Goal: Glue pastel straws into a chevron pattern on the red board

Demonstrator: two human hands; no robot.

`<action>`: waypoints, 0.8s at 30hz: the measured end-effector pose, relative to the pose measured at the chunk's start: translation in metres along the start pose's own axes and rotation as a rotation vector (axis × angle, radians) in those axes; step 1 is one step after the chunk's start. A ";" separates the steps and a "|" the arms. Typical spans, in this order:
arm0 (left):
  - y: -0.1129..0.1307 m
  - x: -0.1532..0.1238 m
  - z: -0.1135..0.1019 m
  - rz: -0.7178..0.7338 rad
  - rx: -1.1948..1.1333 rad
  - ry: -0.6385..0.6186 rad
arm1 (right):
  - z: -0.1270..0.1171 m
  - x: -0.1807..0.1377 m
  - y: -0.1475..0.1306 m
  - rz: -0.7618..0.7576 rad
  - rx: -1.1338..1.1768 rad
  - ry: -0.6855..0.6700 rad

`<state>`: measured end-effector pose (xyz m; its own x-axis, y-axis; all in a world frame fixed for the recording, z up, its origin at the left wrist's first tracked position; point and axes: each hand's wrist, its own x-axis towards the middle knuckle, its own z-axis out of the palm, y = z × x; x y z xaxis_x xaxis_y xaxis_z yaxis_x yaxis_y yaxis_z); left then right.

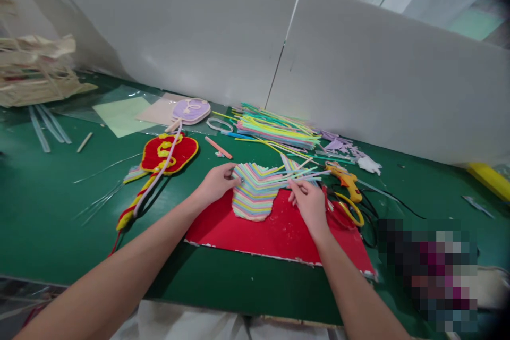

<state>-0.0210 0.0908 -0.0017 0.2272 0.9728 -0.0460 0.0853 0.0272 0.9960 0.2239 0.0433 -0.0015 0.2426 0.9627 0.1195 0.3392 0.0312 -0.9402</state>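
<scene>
A panel of pastel pipe cleaners point(255, 199), laid side by side in V-shaped stripes, is held over a red board point(274, 241). My left hand point(218, 185) pinches the panel's upper left edge between thumb and fingers. On the other side, my right hand point(309, 203) is closed on the loose pipe cleaner ends point(300, 171) that stick out from the panel's upper right. Scissors with yellow-and-red handles point(353, 212) lie just right of that hand, beside an orange glue gun point(346, 180).
Behind the hands lies a bundle of colourful pipe cleaners point(274, 127). A red-and-yellow fan shape point(181, 156) and a lilac one point(193, 111) rest at left on the green table point(51, 212). An orange pen-like stick point(218, 147) lies nearby. A grey partition point(191, 26) borders the back.
</scene>
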 end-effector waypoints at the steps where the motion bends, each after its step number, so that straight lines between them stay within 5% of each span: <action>1: 0.000 0.000 0.000 0.001 0.006 -0.004 | 0.001 -0.002 -0.002 -0.041 -0.037 0.004; 10: -0.002 0.001 -0.001 0.015 0.013 -0.040 | 0.015 -0.015 -0.009 -0.466 -0.331 -0.245; 16: 0.001 -0.001 -0.001 0.029 0.018 -0.072 | 0.016 -0.013 -0.004 -0.472 -0.358 -0.294; 24: -0.005 0.002 0.000 0.085 0.110 0.040 | 0.017 -0.013 -0.004 -0.471 -0.339 -0.298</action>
<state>-0.0210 0.0921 -0.0068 0.1990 0.9790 0.0435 0.1733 -0.0789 0.9817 0.2041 0.0348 -0.0045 -0.2485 0.9013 0.3548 0.6276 0.4288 -0.6498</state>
